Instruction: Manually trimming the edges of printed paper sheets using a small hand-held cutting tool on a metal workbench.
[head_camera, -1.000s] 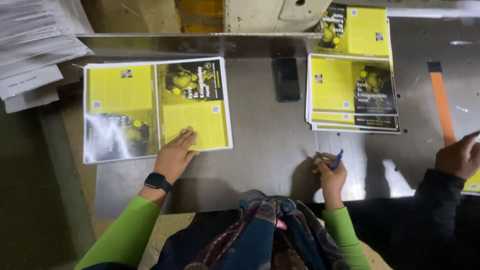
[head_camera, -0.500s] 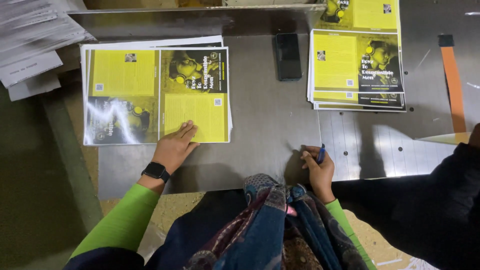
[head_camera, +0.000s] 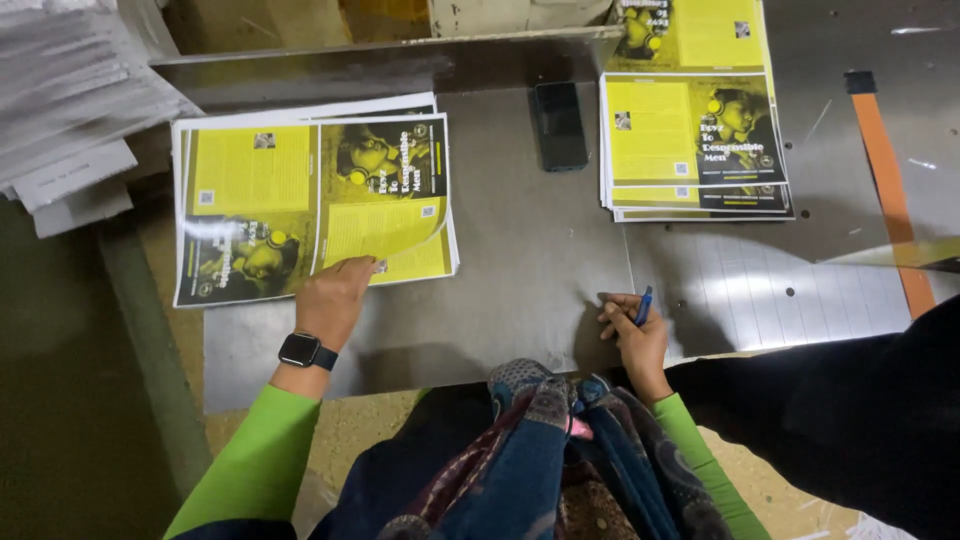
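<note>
A stack of yellow and black printed sheets (head_camera: 300, 200) lies on the grey metal table (head_camera: 520, 270) at the left. My left hand (head_camera: 335, 300), with a black smartwatch at the wrist, lifts the near right corner of the top sheet, which curls upward. My right hand (head_camera: 630, 330) rests on the table in front of me, closed around a blue pen (head_camera: 643, 305). A second stack of the same sheets (head_camera: 690, 140) lies at the far right, out of touch of either hand.
A black phone (head_camera: 559, 125) lies between the two stacks. White paper piles (head_camera: 70, 110) sit at the far left. An orange strip (head_camera: 885, 180) runs along the table's right side. Another person's dark sleeve (head_camera: 860, 400) reaches in at the right.
My left hand has slid onto the left stack's near edge and raised the top sheet's corner. The other person's hand at the right has left the view.
</note>
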